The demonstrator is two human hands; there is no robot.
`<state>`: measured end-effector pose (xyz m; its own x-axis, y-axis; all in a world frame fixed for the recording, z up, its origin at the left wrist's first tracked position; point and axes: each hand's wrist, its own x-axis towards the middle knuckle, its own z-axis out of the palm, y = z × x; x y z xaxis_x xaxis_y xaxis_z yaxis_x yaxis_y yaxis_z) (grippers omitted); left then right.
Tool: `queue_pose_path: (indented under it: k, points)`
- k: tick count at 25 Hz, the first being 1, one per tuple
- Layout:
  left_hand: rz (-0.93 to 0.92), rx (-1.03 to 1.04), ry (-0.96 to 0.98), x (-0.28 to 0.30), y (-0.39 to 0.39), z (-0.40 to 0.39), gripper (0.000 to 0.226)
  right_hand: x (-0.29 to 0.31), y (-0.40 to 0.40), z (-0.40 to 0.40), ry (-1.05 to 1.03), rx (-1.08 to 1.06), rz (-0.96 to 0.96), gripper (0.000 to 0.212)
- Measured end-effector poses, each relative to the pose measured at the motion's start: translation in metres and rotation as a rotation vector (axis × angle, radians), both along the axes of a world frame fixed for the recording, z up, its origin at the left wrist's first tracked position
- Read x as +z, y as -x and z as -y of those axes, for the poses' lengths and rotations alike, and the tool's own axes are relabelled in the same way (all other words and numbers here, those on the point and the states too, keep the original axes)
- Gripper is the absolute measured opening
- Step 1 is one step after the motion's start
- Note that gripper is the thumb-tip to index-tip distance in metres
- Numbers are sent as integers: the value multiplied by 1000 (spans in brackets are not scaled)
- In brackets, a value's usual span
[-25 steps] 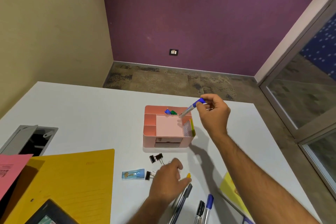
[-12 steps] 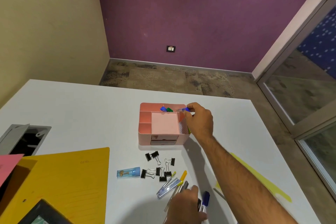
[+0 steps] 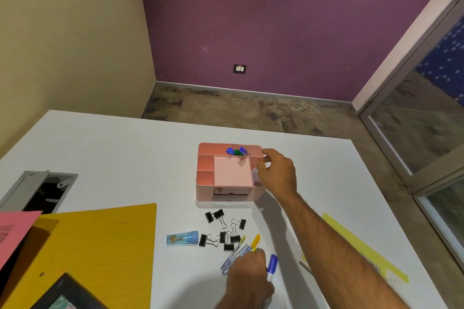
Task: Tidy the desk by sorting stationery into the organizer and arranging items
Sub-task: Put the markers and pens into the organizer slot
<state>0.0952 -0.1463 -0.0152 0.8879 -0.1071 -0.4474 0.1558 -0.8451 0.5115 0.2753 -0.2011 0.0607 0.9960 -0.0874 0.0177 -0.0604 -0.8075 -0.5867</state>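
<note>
1. The pink box sits in the middle of the white table. It has small slots on top and two little drawers in front. Blue and green pens stand in its back slot.
2. The right hand is at the box's right edge. Its fingers are loosely bent and hold nothing.
3. The left hand is low on the table. Its fingers curl around a bunch of pens; a yellow pen and a blue pen stick out.
4. Pens are light, stiff and smooth. I think they could slip or roll, so hold them around the middle.
5. Black clips lie in a loose pile in front of the box. They look small and light, with thin wire arms. Pinch one by its black body.
6. A little blue tube lies just left of the clips. It looks light and easy to roll.
7. A yellow folder lies at the left.
</note>
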Motion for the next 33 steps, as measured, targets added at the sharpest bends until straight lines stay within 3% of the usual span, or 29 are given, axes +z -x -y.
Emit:
queue_pose_path:
  k: [6, 14, 19, 22, 27, 30, 33]
  points:
    - [-64, 64, -6, 4, -9, -14, 21, -4, 9, 12, -172, -89, 106, 26]
    - [-92, 264, 126, 11, -8, -33, 32, -13, 20, 21, -368, -131, 142, 12]
    - [15, 468, 392, 30, -24, -43, 38, -17, 27, 31, -571, -6, -36, 8]
    - [124, 542, 476, 50, -41, -49, 45, -11, 34, 37, -675, 196, -172, 16]
    - [263, 547, 528, 64, -59, -57, 46, -14, 36, 44, -577, 500, -454, 30]
    - [302, 554, 551, 64, -60, -56, 45, -12, 37, 44, -574, 494, -426, 25]
    - [267, 570, 580, 57, -55, -52, 45, -1, 33, 46, -619, 397, -237, 16]
